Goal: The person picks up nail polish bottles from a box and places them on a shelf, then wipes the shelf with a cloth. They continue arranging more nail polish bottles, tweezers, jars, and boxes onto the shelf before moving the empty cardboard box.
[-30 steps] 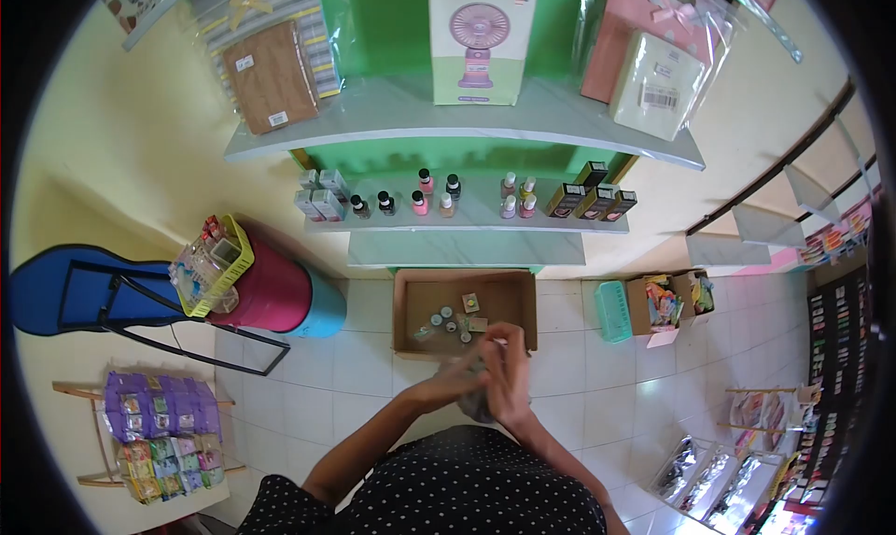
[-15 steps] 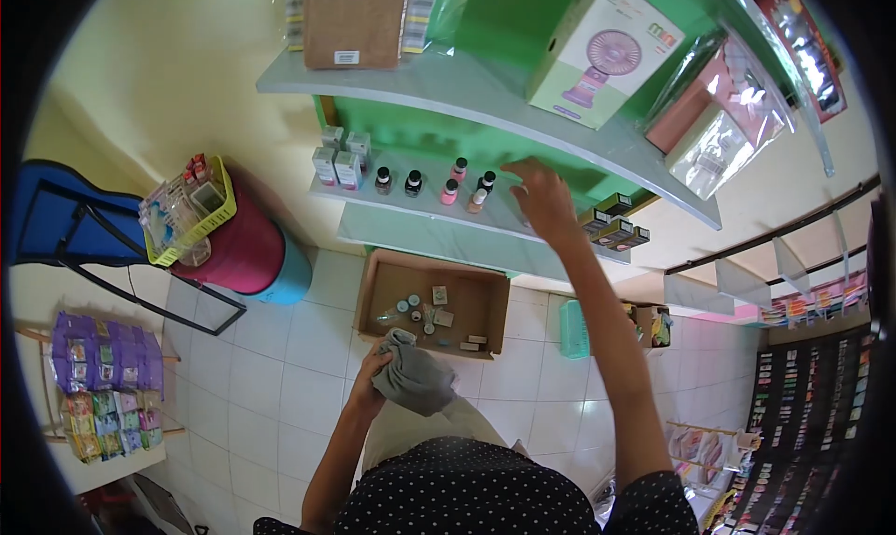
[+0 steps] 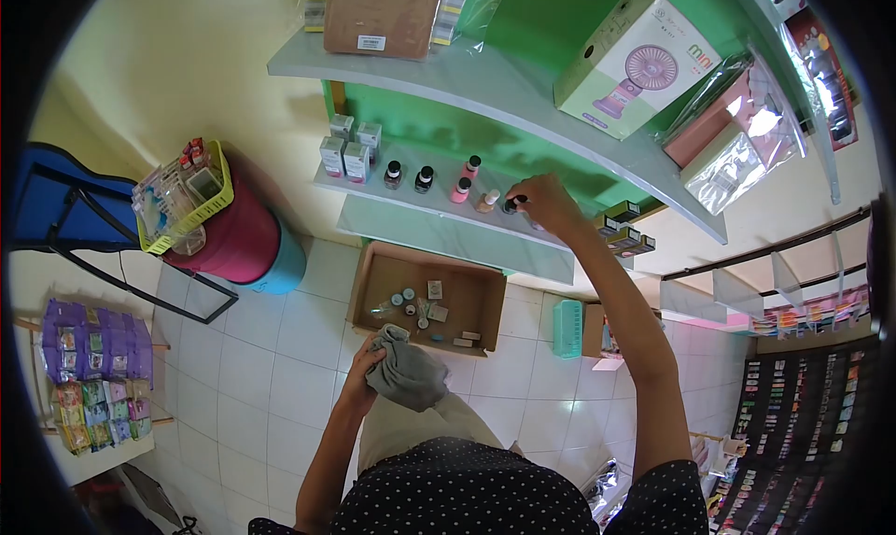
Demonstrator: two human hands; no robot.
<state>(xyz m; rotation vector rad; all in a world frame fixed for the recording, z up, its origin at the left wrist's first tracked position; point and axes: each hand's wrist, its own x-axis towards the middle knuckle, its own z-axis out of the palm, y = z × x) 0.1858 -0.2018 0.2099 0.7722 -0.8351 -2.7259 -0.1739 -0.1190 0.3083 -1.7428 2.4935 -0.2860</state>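
Observation:
My left hand (image 3: 362, 374) is closed around a crumpled grey cloth (image 3: 409, 376), held in front of my body. At the shelf (image 3: 439, 194), my right hand (image 3: 553, 204) pinches the cap of a dark nail polish bottle (image 3: 510, 206), which appears to stand on the shelf. Just left of it are a peach nail polish bottle (image 3: 487, 202) and a pink one (image 3: 460, 191), with another pink bottle (image 3: 471, 168) behind. Two darker bottles (image 3: 425, 180) stand further left. Something pinkish under my right hand is mostly hidden.
Small white boxes (image 3: 356, 161) stand at the shelf's left end, dark boxes (image 3: 627, 227) at its right. Above is a shelf with a mini fan box (image 3: 639, 73). A cardboard box (image 3: 362, 297) with small items sits below, beside a teal basket (image 3: 567, 330).
My right hand has moved in and closed on the dark bottle, which now sits further right and nearer the shelf's front edge. My left hand keeps the cloth. The view has shifted slightly.

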